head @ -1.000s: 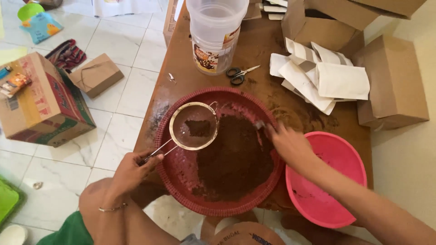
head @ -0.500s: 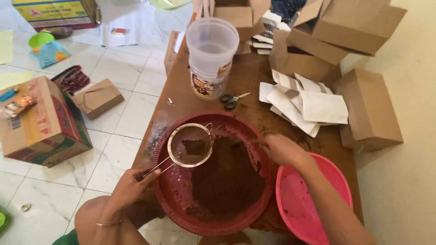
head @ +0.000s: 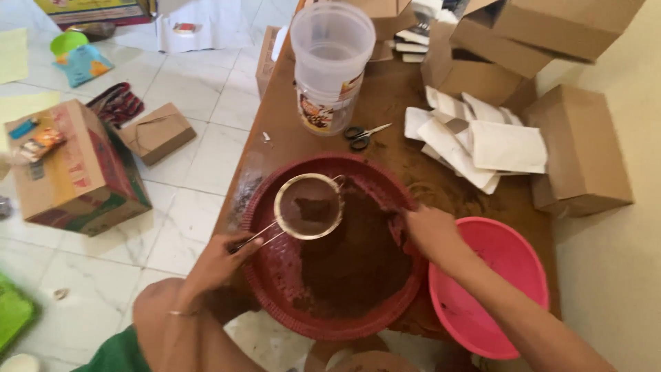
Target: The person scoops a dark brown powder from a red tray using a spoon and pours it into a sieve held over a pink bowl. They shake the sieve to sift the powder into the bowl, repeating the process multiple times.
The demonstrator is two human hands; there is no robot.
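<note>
My left hand (head: 219, 260) grips the wire handle of a round metal sieve (head: 308, 207) that hovers over a big dark red basin (head: 275, 272). The sieve holds a little brown powder. A heap of the same brown powder (head: 354, 255) lies in the basin. At the basin's right rim my right hand (head: 432, 233) is closed; what it holds is hidden. A pink bowl (head: 513, 265) sits just right of that hand on the brown table (head: 403, 103).
Behind the basin stand a clear plastic tub (head: 330, 62) and black scissors (head: 361, 135). White paper pouches (head: 482, 141) and brown cartons (head: 582, 148) fill the right side. On the tiled floor at left are a printed cardboard box (head: 65, 169) and a small carton (head: 157, 131).
The view has shifted, so everything sits lower in the frame. My left hand keeps hold of the sieve over the basin, and my right hand stays at the basin's right rim.
</note>
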